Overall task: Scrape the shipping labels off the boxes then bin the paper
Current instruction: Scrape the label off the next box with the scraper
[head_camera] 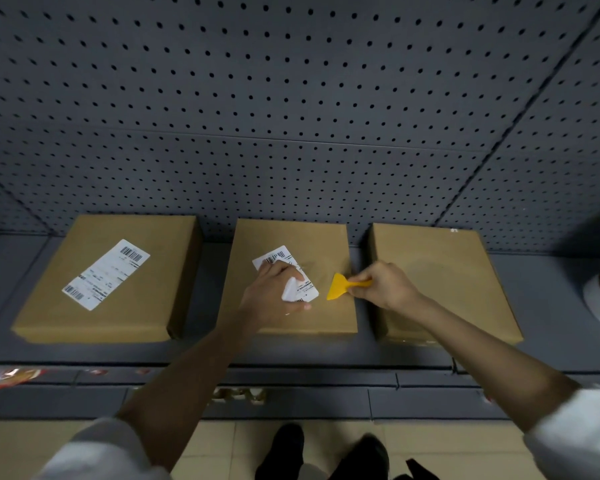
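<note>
Three brown boxes lie on my grey shelf (pixel 551 292) before a pegboard (pixel 291 98). My left hand (pixel 274 292) pinches the middle box's (pixel 309 317) half-peeled label (pixel 300 287), running diagonally. My right hand (pixel 383 284) grips a yellow scraper (pixel 338 288), blade pointing left.

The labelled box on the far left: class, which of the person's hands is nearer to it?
Left. The left hand holds the peeling label on the middle box, beside the left box; the right hand, gripping the yellow scraper, is farther right.

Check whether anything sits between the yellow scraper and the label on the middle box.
Nothing visible does. The scraper in the right hand has bare cardboard between it and the label, whose near corner the left hand has peeled up.
</note>
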Available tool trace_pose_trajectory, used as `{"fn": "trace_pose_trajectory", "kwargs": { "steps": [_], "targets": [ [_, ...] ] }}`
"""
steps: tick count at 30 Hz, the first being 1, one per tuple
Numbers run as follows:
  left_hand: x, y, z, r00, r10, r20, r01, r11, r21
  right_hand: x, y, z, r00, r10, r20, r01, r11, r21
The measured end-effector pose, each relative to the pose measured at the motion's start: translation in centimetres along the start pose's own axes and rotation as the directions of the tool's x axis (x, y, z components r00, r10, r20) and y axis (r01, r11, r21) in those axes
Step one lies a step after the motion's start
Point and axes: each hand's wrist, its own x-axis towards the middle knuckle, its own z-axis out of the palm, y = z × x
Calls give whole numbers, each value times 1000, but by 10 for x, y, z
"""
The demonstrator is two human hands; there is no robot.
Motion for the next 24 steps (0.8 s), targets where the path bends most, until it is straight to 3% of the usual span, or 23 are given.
{"fn": "trace_pose_trajectory", "kwargs": {
  "steps": [17,24],
  "targets": [
    [4,0,1,1000,-21,22,20,999,25,8,-2,-2,999,-17,31,17,1000,-20],
    [2,3,-1,1000,-18,17,17,1000,23,11,-21,13,997,-63,-34,64,997,39]
  ]
}}
